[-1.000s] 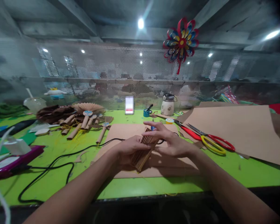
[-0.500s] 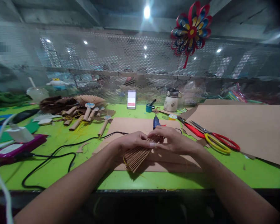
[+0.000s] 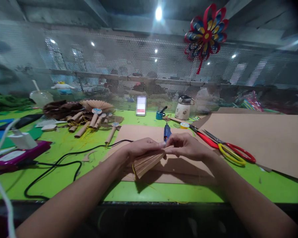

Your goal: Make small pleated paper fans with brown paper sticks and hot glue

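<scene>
At the left, a purple power strip [image 3: 39, 150] sits beside the work, perhaps so that its black cord [image 3: 72, 154] can reach the middle. Behind the cord, fans [image 3: 96, 120] lie in a pile, seemingly kept aside from the hands.

The left hand [image 3: 142, 147] lays its thumb along the top of the folded paper [image 3: 149, 162], likely to keep the pleats together; its other fingers are mostly hidden, so their grip cannot be told. The paper slants above the brown sheet [image 3: 139, 131], near the sheet's front edge, its wider end toward the person. The right hand [image 3: 186, 145] is bent inward, thumb and fingertips pinching the narrow end beside the left thumb, probably to control the folds there.

The glue gun [image 3: 167, 132] is just behind the hands, nozzle pointing away, presumably within easy reach. Scissors [image 3: 213, 136] lie right of the sheet, against larger kraft paper [image 3: 258, 135].

A strip of green table [image 3: 89, 191] runs between sheet and front edge, giving some room toward the person; the gun limits movement behind, the scissors to the right.
</scene>
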Motion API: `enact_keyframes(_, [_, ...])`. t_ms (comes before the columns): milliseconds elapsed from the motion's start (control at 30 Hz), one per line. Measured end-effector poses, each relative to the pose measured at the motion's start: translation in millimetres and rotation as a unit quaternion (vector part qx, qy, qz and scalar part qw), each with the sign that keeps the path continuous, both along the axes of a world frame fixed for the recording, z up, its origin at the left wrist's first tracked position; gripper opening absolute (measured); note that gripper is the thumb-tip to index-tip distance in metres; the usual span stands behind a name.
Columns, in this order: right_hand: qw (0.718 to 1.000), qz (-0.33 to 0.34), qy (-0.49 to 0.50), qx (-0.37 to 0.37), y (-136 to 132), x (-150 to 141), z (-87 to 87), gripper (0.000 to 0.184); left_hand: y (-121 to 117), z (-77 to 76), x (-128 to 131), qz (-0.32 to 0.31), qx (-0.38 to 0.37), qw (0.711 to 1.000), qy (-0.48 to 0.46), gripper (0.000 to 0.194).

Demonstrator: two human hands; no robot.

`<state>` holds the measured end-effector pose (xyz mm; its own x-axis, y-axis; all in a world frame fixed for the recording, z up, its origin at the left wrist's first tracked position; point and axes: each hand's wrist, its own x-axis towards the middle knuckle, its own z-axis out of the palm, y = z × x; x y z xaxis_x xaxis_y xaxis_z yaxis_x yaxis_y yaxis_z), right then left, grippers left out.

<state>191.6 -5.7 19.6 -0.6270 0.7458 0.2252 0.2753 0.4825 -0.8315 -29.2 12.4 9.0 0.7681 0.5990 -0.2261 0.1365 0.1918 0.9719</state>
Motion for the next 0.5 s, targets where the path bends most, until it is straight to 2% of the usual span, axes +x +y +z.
enact_keyframes(67, [0.998,-0.020,0.057,-0.033,4,3,-2.0,0.023,4,1.3,0,0.062,-0.038,0.997,-0.039,0.057])
enact_keyframes(133, [0.989,-0.056,0.129,-0.054,9,5,-3.9,0.027,14,0.2,-2,0.175,-0.055,0.978,-0.099,0.060])
enact_keyframes(167, [0.980,-0.075,0.170,-0.069,11,5,-4.7,0.028,20,-1.0,-4,0.266,-0.039,0.954,-0.132,0.055])
enact_keyframes(200, [0.967,-0.094,0.217,-0.093,13,5,-5.1,0.029,26,-2.1,-6,0.368,-0.003,0.917,-0.152,0.048])
enact_keyframes(233, [0.951,-0.113,0.262,-0.121,15,5,-5.2,0.030,32,-2.8,-9,0.469,0.041,0.867,-0.166,0.041])
enact_keyframes(267, [0.933,-0.129,0.302,-0.149,17,4,-5.0,0.033,36,-2.5,-11,0.510,0.069,0.840,-0.174,0.038])
enact_keyframes(333, [0.902,-0.148,0.359,-0.188,20,1,-4.7,0.038,36,1.4,-15,0.548,0.123,0.806,-0.185,0.033])
enact_keyframes(400, [0.889,-0.149,0.382,-0.202,22,-2,-5.1,0.041,27,8.7,-15,0.558,0.189,0.784,-0.195,0.030])
enact_keyframes(467, [0.884,-0.146,0.392,-0.209,23,-4,-6.8,0.042,11,15.2,-9,0.535,0.252,0.782,-0.196,0.032])
enact_keyframes(500, [0.881,-0.145,0.396,-0.215,23,-5,-7.7,0.041,3,16.8,-4,0.497,0.286,0.798,-0.184,0.032])
